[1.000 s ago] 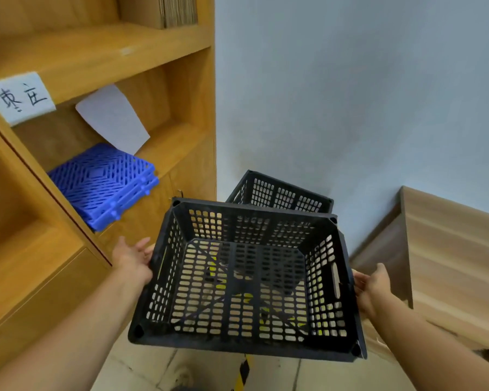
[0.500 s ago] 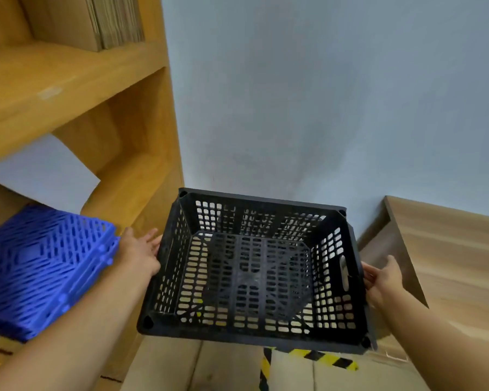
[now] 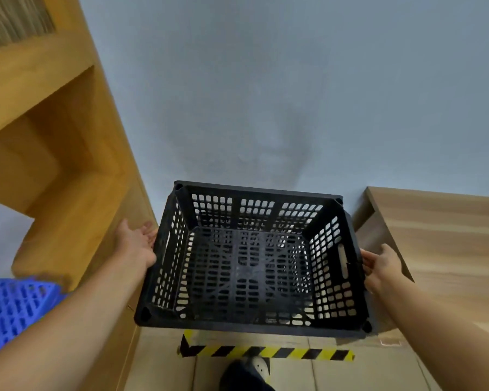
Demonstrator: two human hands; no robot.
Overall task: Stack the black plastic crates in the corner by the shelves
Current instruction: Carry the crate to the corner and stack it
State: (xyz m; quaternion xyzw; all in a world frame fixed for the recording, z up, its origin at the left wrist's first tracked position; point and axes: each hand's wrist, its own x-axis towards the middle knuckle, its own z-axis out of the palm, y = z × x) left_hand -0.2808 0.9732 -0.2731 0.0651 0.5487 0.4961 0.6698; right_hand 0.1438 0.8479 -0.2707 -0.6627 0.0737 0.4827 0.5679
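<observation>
A black perforated plastic crate point(image 3: 251, 266) hangs level between my hands, low in the corner between the wooden shelf unit point(image 3: 76, 193) and the grey wall. My left hand point(image 3: 137, 245) lies flat against its left wall with the fingers stretched out to the rim. On the other side, my right hand point(image 3: 380, 266) grips the right wall near the handle slot, fingers curled onto it. The crate covers the floor in the corner, so I cannot tell what lies beneath it.
A light wooden cabinet point(image 3: 435, 249) stands close on the right of the crate. Blue plastic grids point(image 3: 12, 311) lie on a shelf at lower left. Yellow-black hazard tape point(image 3: 266, 352) crosses the floor in front, and my shoe point(image 3: 246, 373) is just behind it.
The crate has moved forward and down into the corner, held by both hands. The second black crate seen behind it earlier is no longer visible. My view has tilted down.
</observation>
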